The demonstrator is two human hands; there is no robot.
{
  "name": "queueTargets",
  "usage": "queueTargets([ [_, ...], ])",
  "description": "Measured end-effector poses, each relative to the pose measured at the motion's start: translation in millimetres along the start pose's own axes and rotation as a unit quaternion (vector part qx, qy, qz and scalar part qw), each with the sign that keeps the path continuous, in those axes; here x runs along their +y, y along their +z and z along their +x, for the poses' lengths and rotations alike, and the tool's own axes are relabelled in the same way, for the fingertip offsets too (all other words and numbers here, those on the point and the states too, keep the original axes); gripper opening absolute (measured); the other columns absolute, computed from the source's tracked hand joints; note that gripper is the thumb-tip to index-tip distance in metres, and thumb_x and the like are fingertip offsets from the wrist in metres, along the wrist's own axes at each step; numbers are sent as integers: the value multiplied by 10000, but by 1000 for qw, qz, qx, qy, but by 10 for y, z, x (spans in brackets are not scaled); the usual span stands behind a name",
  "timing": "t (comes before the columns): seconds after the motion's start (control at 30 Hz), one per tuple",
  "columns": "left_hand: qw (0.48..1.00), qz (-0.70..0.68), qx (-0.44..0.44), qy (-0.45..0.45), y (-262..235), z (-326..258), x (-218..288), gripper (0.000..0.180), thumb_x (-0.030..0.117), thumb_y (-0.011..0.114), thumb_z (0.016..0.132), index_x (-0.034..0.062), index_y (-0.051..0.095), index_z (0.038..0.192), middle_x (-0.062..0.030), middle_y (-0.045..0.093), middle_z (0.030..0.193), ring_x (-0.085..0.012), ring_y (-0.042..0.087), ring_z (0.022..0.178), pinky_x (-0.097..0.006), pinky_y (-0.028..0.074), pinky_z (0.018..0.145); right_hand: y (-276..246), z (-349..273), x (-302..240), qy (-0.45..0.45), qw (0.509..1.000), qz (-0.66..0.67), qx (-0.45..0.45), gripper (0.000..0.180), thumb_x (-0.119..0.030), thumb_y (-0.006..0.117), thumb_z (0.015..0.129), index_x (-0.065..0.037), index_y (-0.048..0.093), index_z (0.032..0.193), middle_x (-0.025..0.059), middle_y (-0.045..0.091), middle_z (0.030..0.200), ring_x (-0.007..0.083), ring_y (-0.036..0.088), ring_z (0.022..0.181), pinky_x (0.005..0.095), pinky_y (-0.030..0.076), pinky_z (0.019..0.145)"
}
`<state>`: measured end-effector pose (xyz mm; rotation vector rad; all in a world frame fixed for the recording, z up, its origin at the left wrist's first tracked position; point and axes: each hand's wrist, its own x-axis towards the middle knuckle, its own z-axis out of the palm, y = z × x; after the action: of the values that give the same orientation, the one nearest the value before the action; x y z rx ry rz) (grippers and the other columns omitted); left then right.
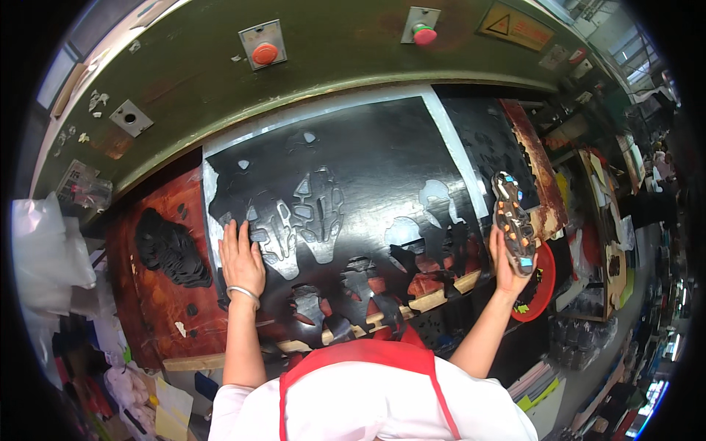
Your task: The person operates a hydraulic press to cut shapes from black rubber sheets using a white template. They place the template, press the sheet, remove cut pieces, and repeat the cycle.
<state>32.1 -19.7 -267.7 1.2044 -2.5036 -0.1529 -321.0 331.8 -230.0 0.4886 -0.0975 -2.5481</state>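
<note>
A wide black sheet (390, 162) of smooth, rubber-like material lies on a pale board before me. Sole-shaped and smaller openings are cut through it, and its near edge hangs in ragged strips. My left hand (241, 263) rests flat on the sheet's left side, fingers stretched, beside a sole-shaped cutout (276, 242). Over at the right, my right hand (507, 268) grips a sole-shaped cutting die (512, 220) by its near end. Orange and blue bits show between the die's dark edges. It is held around the sheet's right side, partly over a second dark sheet (482, 136).
A green machine beam (184, 92) with a red button (265, 53) and a pinkish-red button (424, 34) spans the far side. Stacked black pieces (168, 246) lie on the reddish-brown surface at left. A red tub (543, 287) stands below my right hand.
</note>
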Motion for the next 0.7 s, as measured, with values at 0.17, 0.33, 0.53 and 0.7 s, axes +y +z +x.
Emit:
queueTargets([
  [0.17,1000,5,0,-7,20,-1,-7,472,114,528,906,79,441,1368,-187,380,1448,-352,330,1363,-476,217,1143,-59,130,27,4,997,-54,-59,759,-322,657,776,-70,371,1431,237,211,1515,559,73,1365,576,196,1149],
  [0.33,1000,-2,-2,-10,4,3,9,449,111,529,907,66,463,1349,-191,388,1441,-354,329,1363,-477,219,1141,117,119,523,-151,922,-352,-60,607,-159,603,846,-17,373,1389,195,491,1316,318,505,1213,586,342,1091],
  [0.53,1000,0,5,-1,-15,7,31,454,107,541,896,54,469,1341,-185,406,1424,-357,342,1352,-485,224,1137,118,-100,1157,-144,781,-588,-153,782,-81,717,721,79,332,1381,189,552,1211,282,574,1128,385,444,1005],
  [0.7,1000,-13,17,2,-25,47,31,448,102,552,888,50,482,1328,-184,408,1420,-358,348,1347,-484,225,1137,21,272,2029,-108,677,-715,-137,750,-56,783,638,-35,425,1297,173,533,1225,257,564,1094,380,462,944],
])
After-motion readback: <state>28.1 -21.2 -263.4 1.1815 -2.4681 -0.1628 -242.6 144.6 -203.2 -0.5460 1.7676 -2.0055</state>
